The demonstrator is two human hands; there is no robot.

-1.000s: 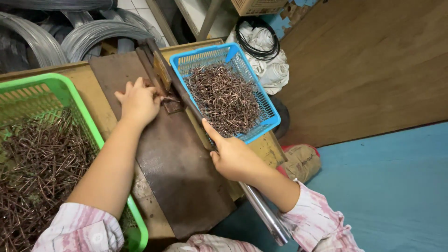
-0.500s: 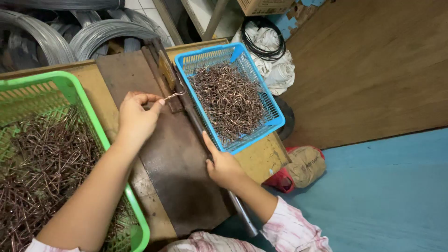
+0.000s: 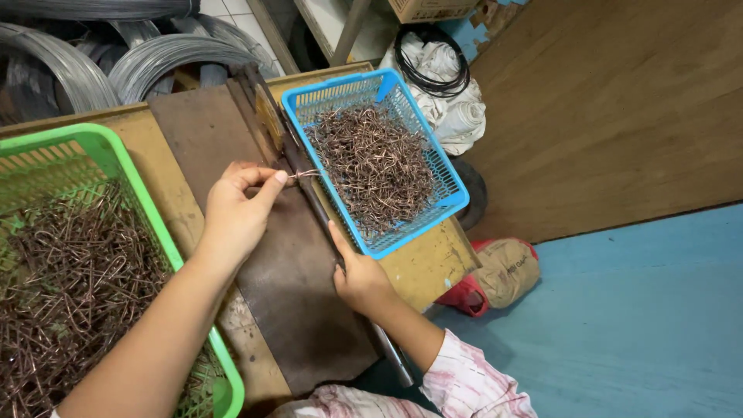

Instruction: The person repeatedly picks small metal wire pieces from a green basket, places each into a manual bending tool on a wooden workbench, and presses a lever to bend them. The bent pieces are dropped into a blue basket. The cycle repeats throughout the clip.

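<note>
- The left hand (image 3: 236,210) pinches a small bent copper wire piece (image 3: 304,174) between thumb and forefinger, just beside the blue basket (image 3: 447,179).
- The right hand (image 3: 361,277) is closed around the metal lever bar (image 3: 309,203), nearer than the wire piece.
- Both hands rest over a dark metal plate (image 3: 298,306) on the desk (image 3: 429,267).
- The blue basket holds bent wire pieces; a green basket (image 3: 166,228) at left holds more.
- Coils of grey wire (image 3: 166,58) lie at the far side.

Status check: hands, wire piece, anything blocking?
Left hand pinching bent copper wire piece at the lever bar. Right hand gripping that bar. Blue basket alongside, nothing blocking.
</note>
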